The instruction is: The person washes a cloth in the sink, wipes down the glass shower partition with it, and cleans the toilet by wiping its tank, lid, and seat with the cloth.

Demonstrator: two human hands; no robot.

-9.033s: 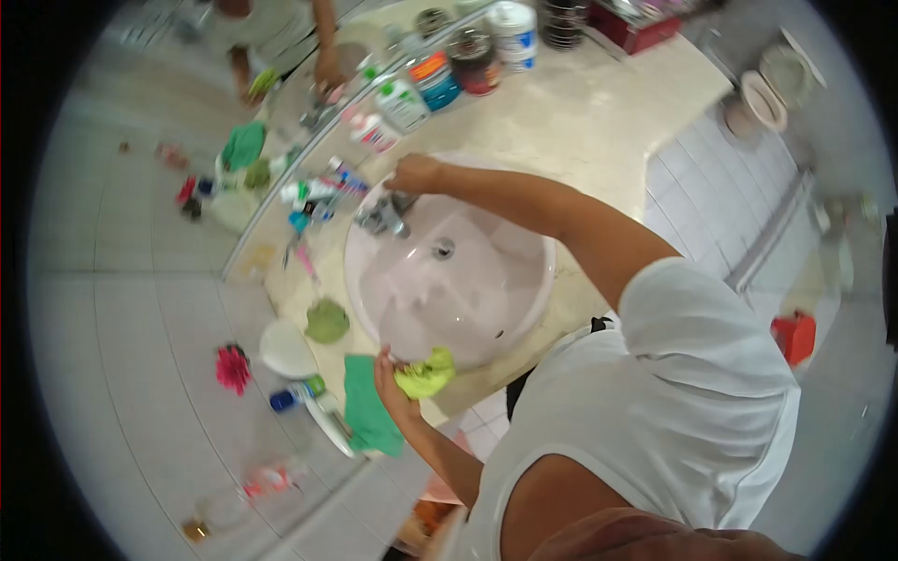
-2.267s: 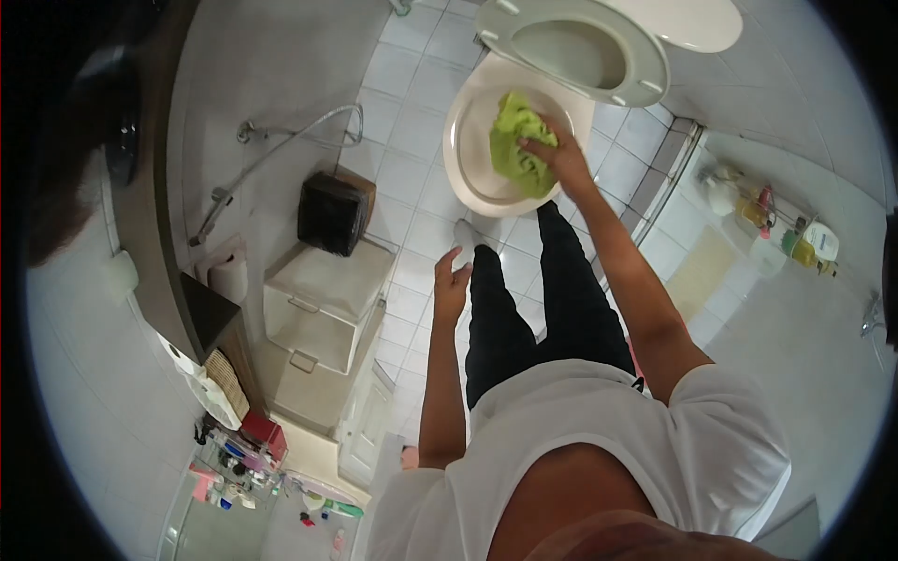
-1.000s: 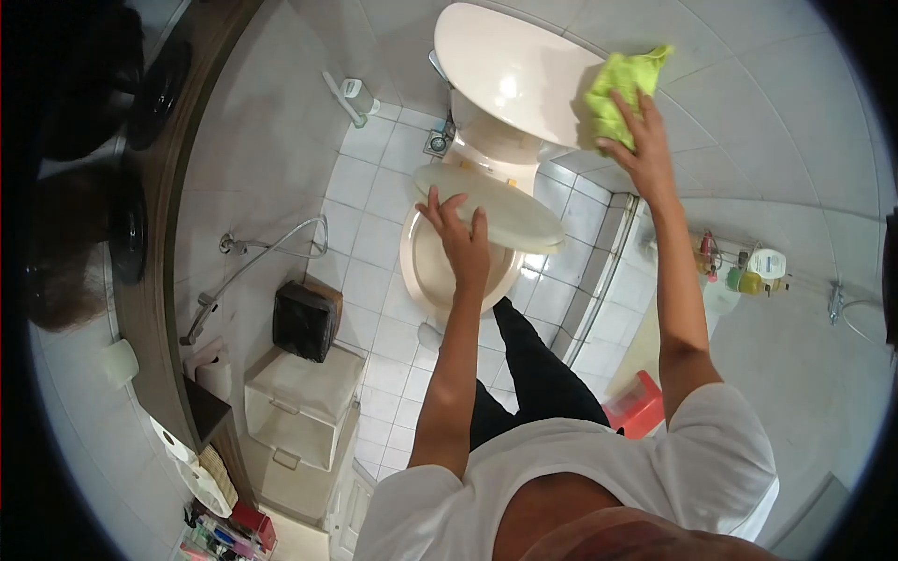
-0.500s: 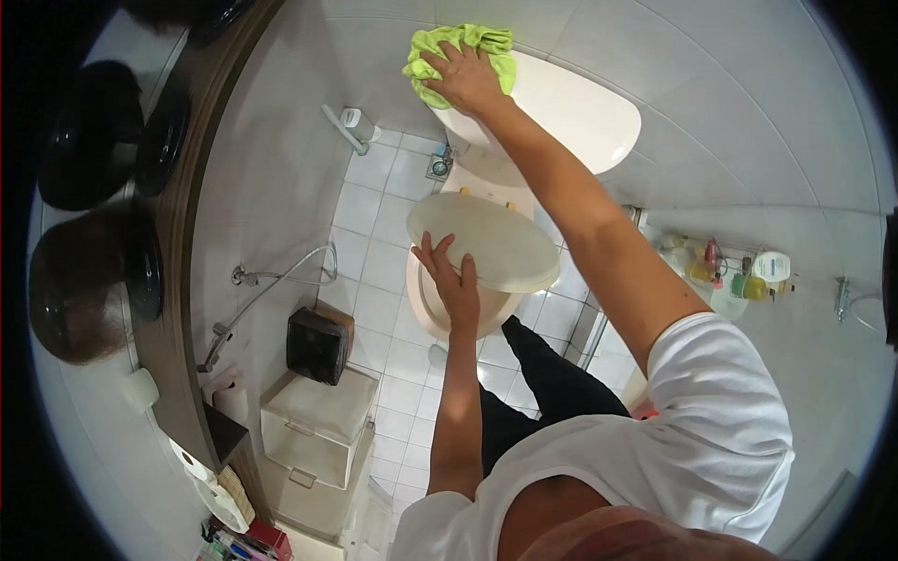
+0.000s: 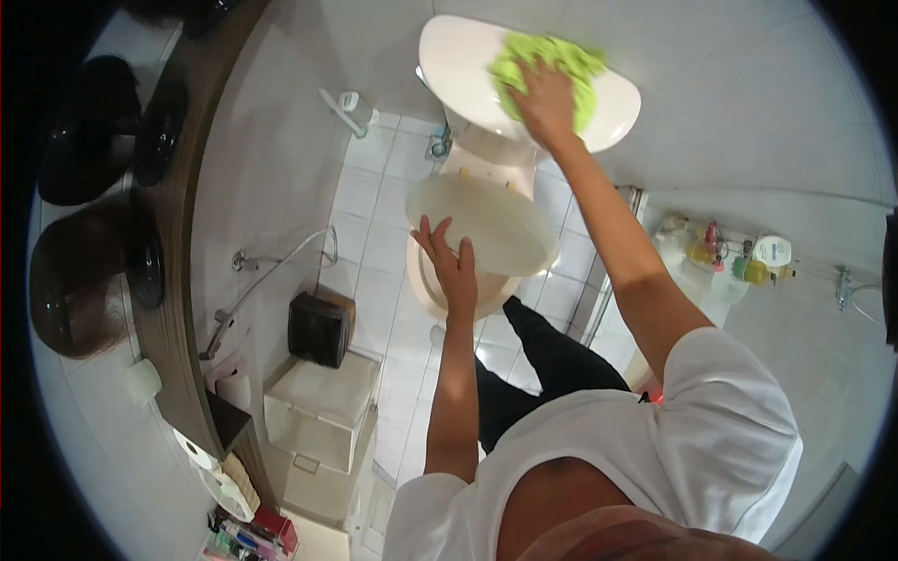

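My right hand (image 5: 547, 101) is pressed onto a lime-green cloth (image 5: 591, 70), bunched under my fingers on top of the white toilet tank (image 5: 458, 56). The cloth covers the right middle part of the tank lid. My left hand (image 5: 451, 266) grips the left front edge of the pale toilet lid (image 5: 496, 224), fingers spread over its face. The lid is tilted above the toilet bowl (image 5: 421, 290), whose rim shows below and to the left of it. How far my left fingers reach around the edge is hidden.
A toilet brush (image 5: 348, 117) leans by the left wall. A shower hose (image 5: 290, 271) hangs above a black-lined bin (image 5: 320, 329) and stacked drawers (image 5: 323, 402). Bottles (image 5: 748, 269) stand on a right shelf. A wooden shelf edge (image 5: 182, 252) runs along the left.
My right hand has slid the cloth from the tank's left end rightward along its top. My left hand stays on the toilet lid, nearly unmoved.
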